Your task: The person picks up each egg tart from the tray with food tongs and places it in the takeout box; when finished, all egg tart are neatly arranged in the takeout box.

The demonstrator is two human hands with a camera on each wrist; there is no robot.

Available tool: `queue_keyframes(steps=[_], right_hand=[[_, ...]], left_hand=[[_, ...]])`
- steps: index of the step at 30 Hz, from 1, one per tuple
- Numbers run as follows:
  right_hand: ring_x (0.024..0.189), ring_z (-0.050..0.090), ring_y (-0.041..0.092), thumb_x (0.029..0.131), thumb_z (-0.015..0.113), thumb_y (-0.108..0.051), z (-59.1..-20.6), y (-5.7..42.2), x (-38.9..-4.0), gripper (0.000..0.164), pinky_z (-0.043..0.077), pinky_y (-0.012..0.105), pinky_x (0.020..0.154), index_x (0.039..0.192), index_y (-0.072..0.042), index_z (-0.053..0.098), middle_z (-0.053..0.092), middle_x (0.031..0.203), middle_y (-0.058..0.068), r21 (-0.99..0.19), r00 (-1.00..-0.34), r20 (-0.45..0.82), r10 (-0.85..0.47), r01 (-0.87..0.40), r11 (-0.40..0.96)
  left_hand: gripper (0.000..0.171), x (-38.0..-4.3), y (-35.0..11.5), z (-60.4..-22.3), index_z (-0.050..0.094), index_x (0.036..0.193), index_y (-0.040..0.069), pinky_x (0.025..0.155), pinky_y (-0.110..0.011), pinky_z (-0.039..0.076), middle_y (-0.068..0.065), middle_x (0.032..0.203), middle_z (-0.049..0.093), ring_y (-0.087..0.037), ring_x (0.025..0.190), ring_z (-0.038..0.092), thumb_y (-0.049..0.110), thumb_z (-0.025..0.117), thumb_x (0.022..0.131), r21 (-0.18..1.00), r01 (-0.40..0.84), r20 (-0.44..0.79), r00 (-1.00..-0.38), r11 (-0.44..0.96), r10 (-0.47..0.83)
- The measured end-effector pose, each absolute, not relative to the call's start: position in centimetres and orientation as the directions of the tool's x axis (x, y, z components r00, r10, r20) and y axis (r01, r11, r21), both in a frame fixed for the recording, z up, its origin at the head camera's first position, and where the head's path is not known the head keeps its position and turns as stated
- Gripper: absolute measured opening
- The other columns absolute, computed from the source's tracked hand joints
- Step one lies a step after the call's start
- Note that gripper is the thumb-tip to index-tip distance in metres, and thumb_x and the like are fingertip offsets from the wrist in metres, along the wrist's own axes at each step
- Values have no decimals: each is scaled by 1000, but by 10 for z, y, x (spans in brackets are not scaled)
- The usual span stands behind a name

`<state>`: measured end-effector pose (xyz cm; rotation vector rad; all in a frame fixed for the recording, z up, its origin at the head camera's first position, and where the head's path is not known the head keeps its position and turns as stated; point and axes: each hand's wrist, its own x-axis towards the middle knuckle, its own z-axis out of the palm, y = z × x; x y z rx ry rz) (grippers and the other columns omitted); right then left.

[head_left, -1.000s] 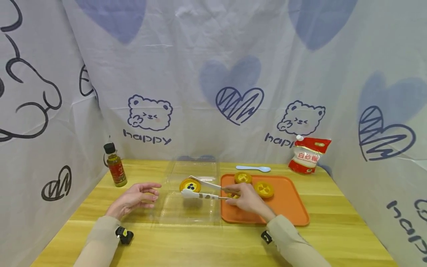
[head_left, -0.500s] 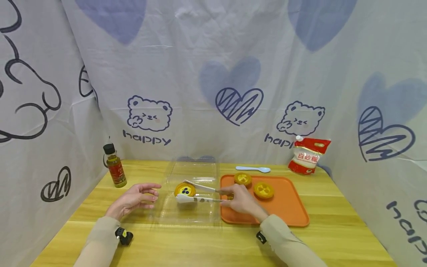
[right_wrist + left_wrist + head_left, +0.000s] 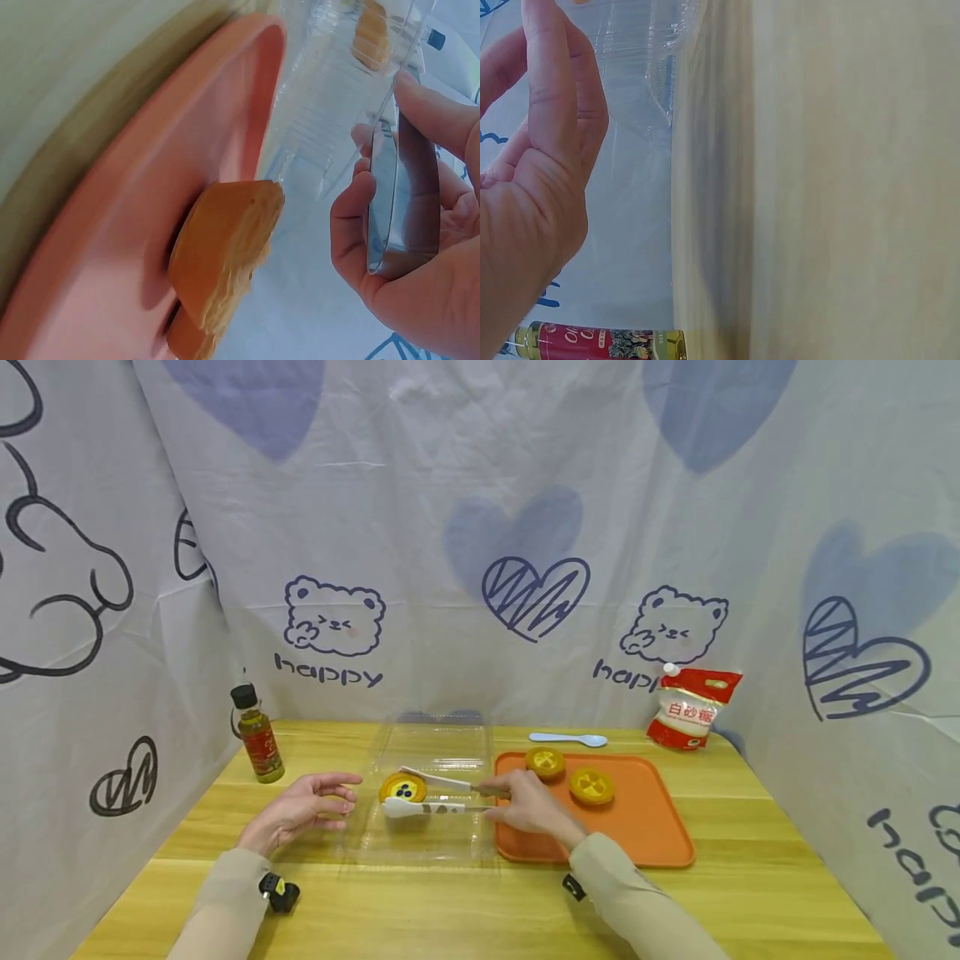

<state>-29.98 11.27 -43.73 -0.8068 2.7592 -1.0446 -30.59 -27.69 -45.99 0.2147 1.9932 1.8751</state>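
Observation:
My right hand (image 3: 531, 807) grips a pair of tongs (image 3: 444, 808) with metal handles and white tips. Between those tips sits a tart topped with blueberries (image 3: 402, 790), over the left part of a clear plastic box (image 3: 420, 853). Whether the tart touches the box floor I cannot tell. The right wrist view shows my fingers and thumb around the metal bend of the tongs (image 3: 409, 202). My left hand (image 3: 303, 806), holding nothing, hovers beside the box's left side with fingers relaxed and apart.
Right of the box lies an orange tray (image 3: 652, 835) bearing two tarts (image 3: 592, 787). A pale spoon (image 3: 567, 739) rests behind it. A red-and-white sugar bag (image 3: 692, 708) stands at the back right, and an oil bottle (image 3: 259, 739) at the back left.
My right hand has moved left, taking the tongs and the blueberry tart farther across the box. The left hand has stayed in place.

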Motion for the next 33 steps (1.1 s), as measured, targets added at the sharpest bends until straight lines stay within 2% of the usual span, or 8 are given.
queue_keyframes(steps=[11,16,18,21,24,29,31,33], right_hand=[[109,65,19,85,77,-20,-435,95,-306,39,55,37,91,123,-14,70,70,121,2,-557,-848,108,-519,-484,675],[75,57,13,85,77,-20,-435,89,-309,39,48,27,69,123,-16,70,69,123,2,-553,-856,89,-510,-468,689],[76,57,13,85,77,-19,-435,87,-310,40,48,27,70,124,-16,70,69,123,2,-558,-859,81,-505,-459,692],[101,65,15,85,77,-19,-435,85,-311,40,53,30,83,124,-15,69,69,124,1,-547,-858,86,-507,-466,696],[110,64,17,83,78,-19,-435,83,-312,41,54,33,88,123,-15,70,70,122,1,-520,-854,100,-511,-483,705],[72,52,10,83,79,-22,-436,79,-313,42,47,27,73,123,-18,70,69,124,0,-484,-862,85,-499,-473,736],[66,44,12,83,79,-23,-436,78,-313,43,44,27,71,125,-19,69,68,125,0,-478,-869,69,-490,-460,749],[71,46,12,82,79,-24,-436,77,-313,44,44,28,74,125,-21,69,68,126,-1,-467,-873,64,-484,-455,758]], left_hand=[[64,-306,-276,-461,38,144,-8,76,-33,61,-10,111,62,-17,92,65,1,68,88,985,-146,-168,-913,88,371],[64,-306,-276,-461,38,144,-8,76,-33,61,-10,110,62,-15,91,64,0,68,88,986,-140,-162,-914,87,372],[64,-307,-276,-461,38,144,-8,76,-33,61,-10,110,62,-15,91,64,1,68,88,986,-138,-161,-914,90,372],[65,-306,-276,-461,37,144,-9,76,-34,61,-10,110,61,-15,92,64,1,68,88,986,-139,-165,-914,95,370],[65,-306,-275,-461,37,144,-8,76,-33,61,-11,111,61,-16,92,64,1,68,88,985,-142,-169,-915,98,366],[65,-306,-275,-460,38,144,-8,76,-33,61,-11,111,61,-17,93,64,1,69,88,984,-144,-171,-917,103,360],[65,-305,-274,-460,37,145,-8,76,-33,61,-11,111,61,-18,94,64,1,69,88,984,-144,-173,-917,105,360],[65,-305,-275,-459,37,145,-7,76,-33,61,-11,110,60,-18,94,64,1,68,88,984,-145,-173,-916,104,361]])
